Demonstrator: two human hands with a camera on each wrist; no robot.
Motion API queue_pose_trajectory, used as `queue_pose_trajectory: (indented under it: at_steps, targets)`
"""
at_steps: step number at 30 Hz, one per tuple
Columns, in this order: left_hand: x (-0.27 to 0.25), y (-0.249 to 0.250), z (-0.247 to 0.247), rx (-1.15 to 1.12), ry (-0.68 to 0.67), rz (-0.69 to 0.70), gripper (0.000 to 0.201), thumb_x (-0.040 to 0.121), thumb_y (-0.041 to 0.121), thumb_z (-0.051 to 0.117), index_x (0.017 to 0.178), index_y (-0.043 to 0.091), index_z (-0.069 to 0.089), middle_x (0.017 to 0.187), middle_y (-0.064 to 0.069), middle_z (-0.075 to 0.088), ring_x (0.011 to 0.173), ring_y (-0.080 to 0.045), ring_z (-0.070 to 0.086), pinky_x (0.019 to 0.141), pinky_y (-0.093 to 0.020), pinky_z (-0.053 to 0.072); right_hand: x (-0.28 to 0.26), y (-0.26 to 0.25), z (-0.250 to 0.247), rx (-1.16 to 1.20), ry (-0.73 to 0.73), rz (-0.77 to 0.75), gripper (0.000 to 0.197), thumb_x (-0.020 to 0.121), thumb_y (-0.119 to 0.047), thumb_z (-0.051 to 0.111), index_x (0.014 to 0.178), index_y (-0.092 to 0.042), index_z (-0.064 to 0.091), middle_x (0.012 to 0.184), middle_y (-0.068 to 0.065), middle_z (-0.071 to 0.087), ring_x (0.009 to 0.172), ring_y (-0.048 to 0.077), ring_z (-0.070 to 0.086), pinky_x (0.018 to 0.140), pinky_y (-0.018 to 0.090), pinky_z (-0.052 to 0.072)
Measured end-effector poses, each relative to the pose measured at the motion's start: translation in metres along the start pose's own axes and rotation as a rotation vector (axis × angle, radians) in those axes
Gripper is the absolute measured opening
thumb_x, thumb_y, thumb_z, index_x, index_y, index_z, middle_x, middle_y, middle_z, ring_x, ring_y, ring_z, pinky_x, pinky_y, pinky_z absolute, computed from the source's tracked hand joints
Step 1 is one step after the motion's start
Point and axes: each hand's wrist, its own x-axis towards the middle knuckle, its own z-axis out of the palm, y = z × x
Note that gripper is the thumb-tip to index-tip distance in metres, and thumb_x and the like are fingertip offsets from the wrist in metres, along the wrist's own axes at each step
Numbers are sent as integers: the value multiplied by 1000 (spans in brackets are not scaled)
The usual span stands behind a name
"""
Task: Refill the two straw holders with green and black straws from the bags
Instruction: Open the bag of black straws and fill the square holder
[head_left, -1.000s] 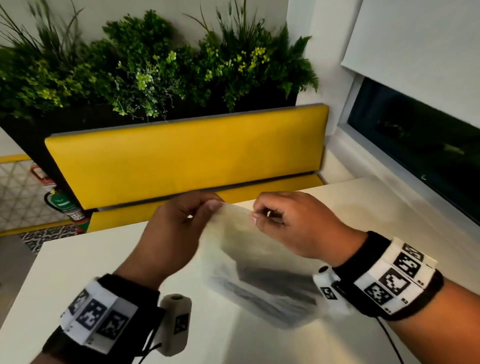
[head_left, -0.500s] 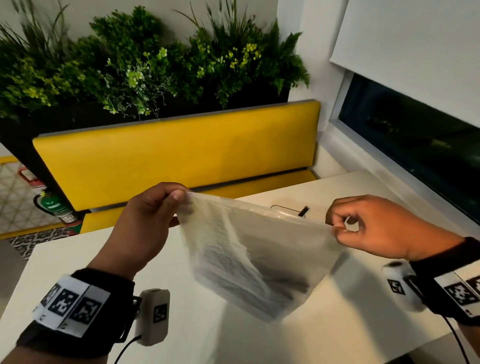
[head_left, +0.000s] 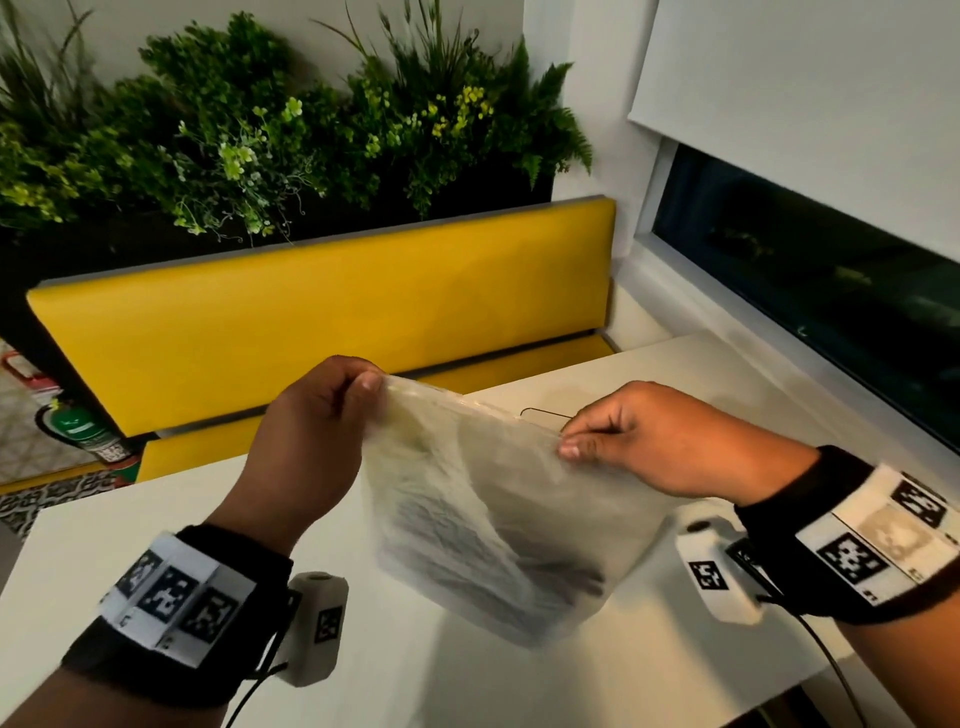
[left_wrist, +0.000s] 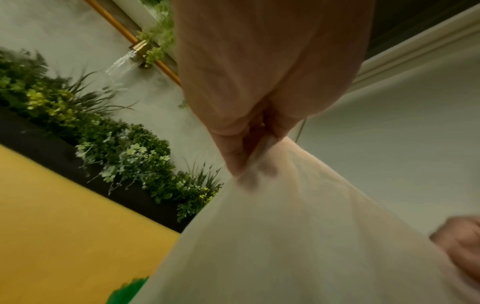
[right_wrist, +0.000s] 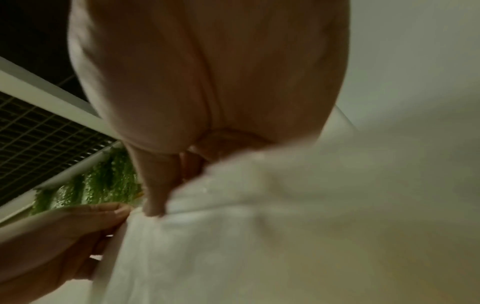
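A translucent plastic bag (head_left: 498, 525) hangs above the white table (head_left: 130, 545), with dark straws (head_left: 550, 571) showing dimly through its lower part. My left hand (head_left: 363, 387) pinches the bag's top left corner, and my right hand (head_left: 569, 441) pinches the top edge further right. The left wrist view shows my left hand (left_wrist: 249, 164) gripping the bag (left_wrist: 298, 236) from below. The right wrist view shows my right hand (right_wrist: 161, 203) pinching the bag (right_wrist: 259, 236). A thin wire edge of a holder (head_left: 543, 413) peeks out behind the bag; the rest is hidden.
A yellow bench back (head_left: 322, 317) stands past the table's far edge, with green plants (head_left: 260, 135) above it. A dark window (head_left: 810, 280) and a white blind (head_left: 805, 98) run along the right side.
From side by side my hands drew apart, spreading the bag's top edge. Since half a second ago my right hand has come back left along that edge.
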Motion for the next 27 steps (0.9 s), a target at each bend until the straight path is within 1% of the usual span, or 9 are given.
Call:
queue_pose_trajectory:
  at_steps: [2, 5, 8, 11, 14, 16, 21, 24, 27]
  targets:
    - [-5, 10, 3, 254, 106, 325, 18, 99, 26, 55, 107, 16, 67, 106, -5, 66, 96, -26, 62, 84, -42, 51, 3, 2, -2, 77, 78, 22, 9, 80, -34, 76, 86, -27, 79, 82, -16, 76, 80, 3, 70, 81, 29, 54]
    - [-23, 29, 27, 528, -78, 771, 31, 92, 40, 65, 116, 21, 71, 110, -5, 68, 103, -29, 62, 86, -45, 42, 6, 4, -4, 192, 110, -21, 24, 61, -37, 82, 75, -18, 77, 76, -4, 76, 79, 17, 72, 79, 39, 55]
    - [-25, 22, 44, 639, -230, 794, 31, 91, 39, 66, 118, 25, 68, 101, 3, 68, 93, -27, 64, 85, -45, 43, 6, 6, -4, 275, 63, -39, 28, 59, -31, 83, 75, -9, 75, 77, 4, 77, 81, 23, 73, 80, 34, 55]
    - [-23, 17, 41, 552, -133, 851, 13, 93, 28, 68, 103, 23, 74, 90, 3, 68, 82, -26, 64, 79, -44, 43, 4, 10, -3, 317, 70, -29, 31, 65, -33, 80, 80, -7, 74, 81, 7, 76, 78, 19, 70, 77, 34, 55]
    - [-30, 16, 36, 479, -73, 909, 17, 90, 21, 72, 107, 20, 77, 96, 0, 72, 85, -27, 67, 80, -44, 44, 1, 13, -5, 437, 104, 33, 27, 78, -28, 73, 85, -2, 68, 73, 5, 70, 67, 11, 67, 65, 23, 53]
    - [-34, 17, 29, 453, -102, 944, 20, 88, 18, 74, 108, 18, 77, 101, -3, 73, 89, -28, 68, 83, -45, 45, -1, 16, -6, 402, 191, 76, 23, 88, -28, 67, 86, -6, 62, 70, 5, 64, 59, 13, 59, 58, 27, 50]
    - [-62, 33, 8, 479, -484, 1017, 16, 97, 26, 59, 104, 25, 74, 75, 6, 67, 65, -18, 61, 82, -35, 53, -5, 26, -6, -124, 473, 88, 19, 95, -46, 52, 84, -30, 50, 71, -2, 64, 63, 16, 60, 61, 39, 50]
    - [-75, 45, -1, 515, -672, 944, 17, 97, 36, 55, 96, 33, 71, 61, 11, 60, 52, -12, 53, 70, -27, 53, -8, 21, 0, -178, 503, 53, 13, 95, -46, 53, 90, -34, 51, 72, -6, 63, 66, 13, 57, 62, 37, 49]
    - [-74, 56, 1, 604, -709, 845, 28, 96, 50, 46, 88, 36, 69, 65, 13, 64, 51, -10, 56, 62, -26, 53, -10, 13, 5, -126, 454, -7, 9, 93, -43, 57, 92, -36, 51, 73, -9, 63, 64, 12, 58, 60, 37, 49]
